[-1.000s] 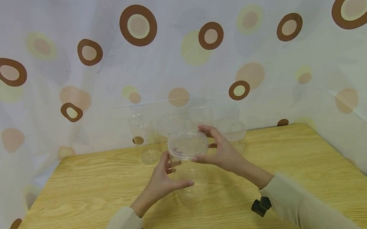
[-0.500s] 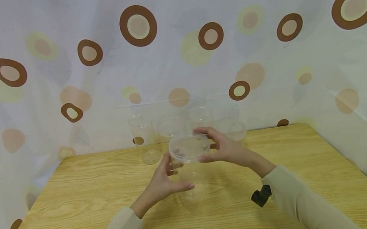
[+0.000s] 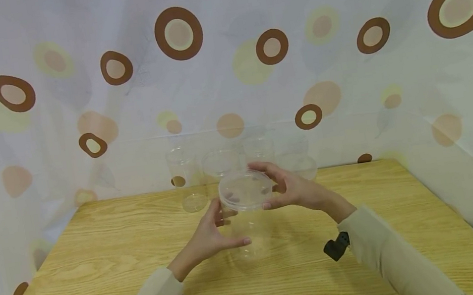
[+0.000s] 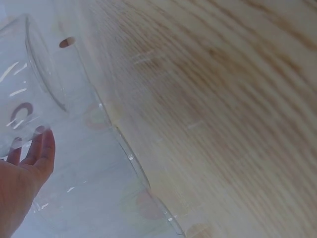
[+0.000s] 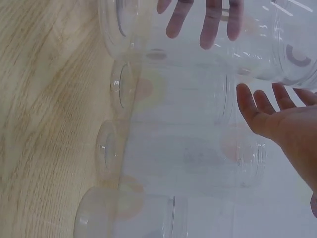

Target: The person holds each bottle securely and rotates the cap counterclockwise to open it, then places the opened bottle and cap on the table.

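Observation:
Between the two hands stands a clear cylindrical plastic jar [image 3: 248,240], upright, with a clear round lid [image 3: 244,187] on its top. The left hand [image 3: 208,233] grips the jar's body from the left, thumb across the near side and fingers behind. Over the lid's right side curves the right hand [image 3: 300,191], thumb at the near rim and fingers at the far rim. In the right wrist view, the left fingers [image 5: 212,25] show through the jar wall, and the right hand [image 5: 292,119] is at the lid end. Whether the jar's base touches the table cannot be told.
Several clear jars stand along the back of the wooden table [image 3: 143,263], among them a tall one [image 3: 183,176] at left and a lidded one [image 3: 305,165] at right. Behind them hangs a patterned white curtain [image 3: 227,82].
The jar and its lid have come slightly down and to the right. The right hand has shifted a little right along the lid's rim; the left hand keeps its hold.

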{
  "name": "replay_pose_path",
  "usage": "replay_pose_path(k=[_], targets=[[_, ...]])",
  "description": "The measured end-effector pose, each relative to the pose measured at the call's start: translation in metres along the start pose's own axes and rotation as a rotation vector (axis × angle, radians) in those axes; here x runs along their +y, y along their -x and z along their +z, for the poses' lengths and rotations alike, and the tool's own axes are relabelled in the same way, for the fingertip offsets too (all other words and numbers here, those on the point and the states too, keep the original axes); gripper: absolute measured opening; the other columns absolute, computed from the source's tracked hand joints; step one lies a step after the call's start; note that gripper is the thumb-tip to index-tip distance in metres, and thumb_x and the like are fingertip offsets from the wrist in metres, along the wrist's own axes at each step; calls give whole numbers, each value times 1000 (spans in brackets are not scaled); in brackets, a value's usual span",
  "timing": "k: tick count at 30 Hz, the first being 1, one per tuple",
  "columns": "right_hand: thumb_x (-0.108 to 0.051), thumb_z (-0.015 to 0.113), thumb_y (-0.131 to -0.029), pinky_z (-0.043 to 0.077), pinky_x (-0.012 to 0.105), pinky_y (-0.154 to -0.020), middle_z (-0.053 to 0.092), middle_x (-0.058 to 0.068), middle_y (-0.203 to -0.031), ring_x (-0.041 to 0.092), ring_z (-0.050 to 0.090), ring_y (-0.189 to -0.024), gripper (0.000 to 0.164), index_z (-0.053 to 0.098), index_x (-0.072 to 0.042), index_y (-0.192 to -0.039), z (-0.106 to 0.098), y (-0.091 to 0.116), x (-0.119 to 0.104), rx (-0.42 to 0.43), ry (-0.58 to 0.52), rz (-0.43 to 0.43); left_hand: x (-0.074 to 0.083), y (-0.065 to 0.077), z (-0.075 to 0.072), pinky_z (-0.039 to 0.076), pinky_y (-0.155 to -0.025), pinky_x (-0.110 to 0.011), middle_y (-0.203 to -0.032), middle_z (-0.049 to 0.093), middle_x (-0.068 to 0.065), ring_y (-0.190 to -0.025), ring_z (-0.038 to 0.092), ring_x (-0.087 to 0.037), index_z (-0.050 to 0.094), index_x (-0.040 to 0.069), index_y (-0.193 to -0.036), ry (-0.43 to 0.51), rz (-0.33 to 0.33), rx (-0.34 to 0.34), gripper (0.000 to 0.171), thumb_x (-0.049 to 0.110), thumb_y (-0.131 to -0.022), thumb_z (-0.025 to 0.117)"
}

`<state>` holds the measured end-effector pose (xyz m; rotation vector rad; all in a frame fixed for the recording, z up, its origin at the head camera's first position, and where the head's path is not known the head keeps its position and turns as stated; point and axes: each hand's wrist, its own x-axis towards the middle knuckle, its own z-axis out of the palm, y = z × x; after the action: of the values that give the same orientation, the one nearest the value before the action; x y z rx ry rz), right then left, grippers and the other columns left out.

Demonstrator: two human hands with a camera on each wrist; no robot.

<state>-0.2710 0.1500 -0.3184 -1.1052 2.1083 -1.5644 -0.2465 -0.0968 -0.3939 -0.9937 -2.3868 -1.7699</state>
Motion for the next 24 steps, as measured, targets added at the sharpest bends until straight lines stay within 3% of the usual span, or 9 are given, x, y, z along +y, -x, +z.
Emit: replay_pose_path(k=[4,8,15,19,24], targets=[[-21,74,-77,36,51,-99,18,13,-150,29,26,-132,88,17,-18,-145,8,1,-2,110,78,-23,0,-1,-1,40,-93,-55,-136,41,-5,-117,49,-36,23,27,-141,-3,-5,11,98,14,-64,83],[-27,77,-74,38,52,-97,22,13,-148,32,33,-128,90,20,-20,-143,20,3,-5,229,153,26,2,-1,0,38,-94,-58,-138,38,-9,-119,47,-39,22,22,-142,-4,-6,14,99,8,-65,82],[-27,77,-73,38,50,-97,32,11,-143,29,40,-123,87,26,-14,-141,35,3,-9,355,231,67,25,2,0,36,-94,-60,-139,35,-15,-119,44,-45,20,13,-143,9,-13,5,97,5,-67,79],[-28,76,-74,43,46,-93,33,10,-141,30,41,-121,84,26,-13,-141,33,3,-7,335,208,67,30,3,0,36,-94,-61,-139,36,-16,-118,45,-45,20,13,-143,16,-9,0,97,5,-67,79],[-24,74,-77,41,46,-96,28,6,-143,28,39,-123,82,25,-22,-142,19,2,-4,192,135,50,30,4,-1,37,-93,-60,-138,38,-16,-117,47,-43,20,11,-143,30,6,-12,97,5,-67,80]])
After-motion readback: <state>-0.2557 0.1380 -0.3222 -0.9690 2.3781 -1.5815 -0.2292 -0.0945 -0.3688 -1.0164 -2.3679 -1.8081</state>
